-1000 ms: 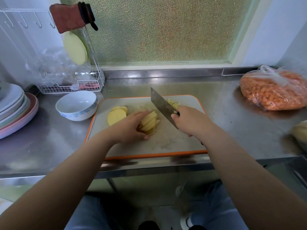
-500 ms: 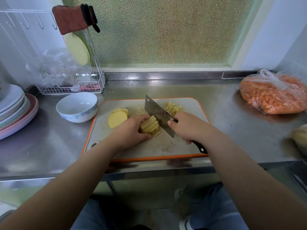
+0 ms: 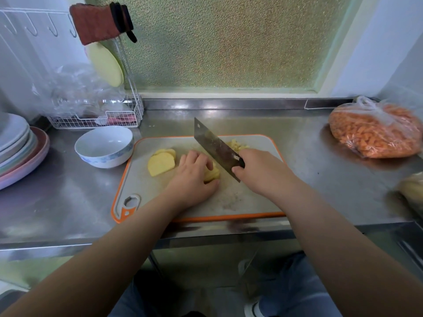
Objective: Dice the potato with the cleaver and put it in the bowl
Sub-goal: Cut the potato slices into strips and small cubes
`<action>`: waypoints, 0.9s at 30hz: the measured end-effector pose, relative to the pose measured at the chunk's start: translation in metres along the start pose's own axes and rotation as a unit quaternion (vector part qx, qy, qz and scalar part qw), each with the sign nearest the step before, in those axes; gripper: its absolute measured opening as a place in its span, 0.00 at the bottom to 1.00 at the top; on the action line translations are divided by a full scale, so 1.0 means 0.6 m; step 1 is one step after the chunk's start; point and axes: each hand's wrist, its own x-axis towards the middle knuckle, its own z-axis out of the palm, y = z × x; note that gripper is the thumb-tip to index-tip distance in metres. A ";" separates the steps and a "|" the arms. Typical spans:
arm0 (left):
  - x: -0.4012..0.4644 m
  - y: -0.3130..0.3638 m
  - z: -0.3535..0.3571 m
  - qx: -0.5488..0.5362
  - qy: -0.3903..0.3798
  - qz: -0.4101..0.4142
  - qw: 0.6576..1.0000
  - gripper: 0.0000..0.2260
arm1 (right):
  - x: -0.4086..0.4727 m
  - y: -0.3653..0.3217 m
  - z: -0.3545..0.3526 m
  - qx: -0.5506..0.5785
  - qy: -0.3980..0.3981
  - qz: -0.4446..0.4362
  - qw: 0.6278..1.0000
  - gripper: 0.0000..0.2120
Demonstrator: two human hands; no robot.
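Your cleaver (image 3: pixel 215 146) has lifted since half a second ago, its blade now angled up over the cutting board (image 3: pixel 251 202).
Your right hand (image 3: pixel 261 171) grips its handle; your left hand (image 3: pixel 192 177), fingers curled, holds the potato slices (image 3: pixel 211 173). More slices (image 3: pixel 161 164) lie nearer the bowl (image 3: pixel 104 146).

A steel counter (image 3: pixel 206 124) carries everything, with the cutting board (image 3: pixel 256 202) lying flat near its front edge. Just left of the board stands a white bowl (image 3: pixel 104 146), close to the board's far left corner. Further left of the board a stack of plates (image 3: pixel 18 147) sits at the counter's end. Behind the bowl, left of the board's far edge, a wire rack (image 3: pixel 96 118) stands against the wall. Well right of the board lies a bag of carrots (image 3: pixel 375 131), and nearer the front a pale bag (image 3: pixel 412 193), blurred.
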 end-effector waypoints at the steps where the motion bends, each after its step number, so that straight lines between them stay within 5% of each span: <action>1: 0.001 0.001 0.003 0.007 -0.008 0.009 1.000 0.13 | 0.000 -0.002 0.001 -0.004 -0.001 -0.001 1.000 0.06; 17: 0.002 -0.007 0.029 0.084 0.034 0.081 0.993 0.14 | 0.025 -0.039 0.036 -0.057 -0.064 0.026 0.996 0.10; 24: -0.007 -0.004 0.017 0.049 0.027 0.058 0.997 0.13 | 0.024 -0.003 0.023 0.088 -0.105 0.074 0.988 0.05; 27: -0.010 -0.002 0.010 0.046 0.030 0.046 0.997 0.12 | 0.017 0.004 0.020 0.090 -0.063 0.060 0.992 0.04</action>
